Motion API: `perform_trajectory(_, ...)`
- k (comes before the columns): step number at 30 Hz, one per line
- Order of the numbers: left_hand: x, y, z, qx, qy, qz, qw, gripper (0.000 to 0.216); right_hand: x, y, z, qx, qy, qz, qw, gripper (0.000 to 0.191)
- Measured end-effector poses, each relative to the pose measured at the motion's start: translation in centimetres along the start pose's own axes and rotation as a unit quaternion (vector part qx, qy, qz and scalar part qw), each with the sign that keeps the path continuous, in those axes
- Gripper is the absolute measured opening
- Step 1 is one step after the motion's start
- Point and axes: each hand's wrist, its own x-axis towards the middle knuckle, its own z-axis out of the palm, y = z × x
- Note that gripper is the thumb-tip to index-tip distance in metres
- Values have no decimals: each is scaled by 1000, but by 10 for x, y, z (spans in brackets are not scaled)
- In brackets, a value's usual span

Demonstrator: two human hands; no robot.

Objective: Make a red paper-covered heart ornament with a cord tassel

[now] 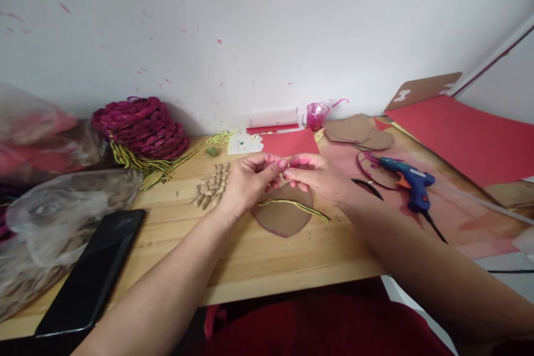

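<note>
Evidently both hands meet just above the far part of the rounded cardboard piece [286, 221], the left hand [255, 179] over its left side and the right hand [317, 175] over its right. Each has thumb and fingers drawn together, pinching at a small piece [286, 166] between them; the fingertips cover most of it, so what it is and which way its long axis runs cannot be told. A yellow-green cord [306, 207] lies across the cardboard piece, on the person's side of the fingertips. Its long axis runs crosswise with a slant: the left end sits on the cardboard near the left hand, while the right end passes beyond the cardboard's right edge, nearer the person and close to the right wrist. Neither hand appears to touch it. Left of the cardboard is a pile of peanuts [212, 184]; well to its right is a blue glue gun [413, 177].
</note>
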Motion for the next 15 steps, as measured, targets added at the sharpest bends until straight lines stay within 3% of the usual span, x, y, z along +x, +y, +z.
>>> perform_trajectory(7,1,-2,0,-63,37,-47,996,40,-1,6,1,60,-37,9,997,22)
perform_trajectory(15,0,-3,6,-165,30,-123,978,47,0,9,7,118,-57,31,991,19)
